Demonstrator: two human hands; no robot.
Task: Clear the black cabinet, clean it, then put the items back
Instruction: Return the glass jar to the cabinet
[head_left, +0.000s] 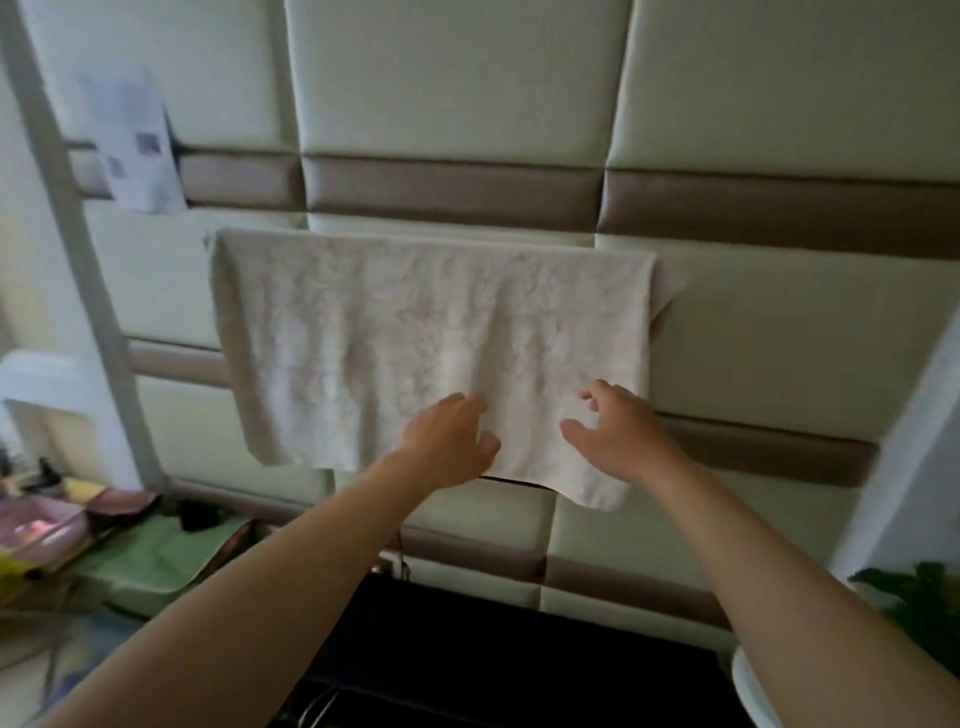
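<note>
The left hand (451, 435) and right hand (615, 434) are loose-fingered, gripping nothing; a one-sided tug could drag the pale terry towel (415, 332) hanging mid-frame onto the black cabinet (493, 654) below.

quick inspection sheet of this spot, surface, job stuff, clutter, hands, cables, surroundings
surface: black cabinet top, dark, only partly in view
job's things: white towel hangs flat against the padded wall above the cabinet
clutter: pink box, green mat and small dark items on the left, too blurred to name
hands: left hand has its fingers laid on the towel's lower part; right hand is spread in front of the towel and holds nothing
cables: thin cord at the wall behind the cabinet, too blurred to identify
surroundings: paper sheet on the wall at upper left, green plant at right
</note>
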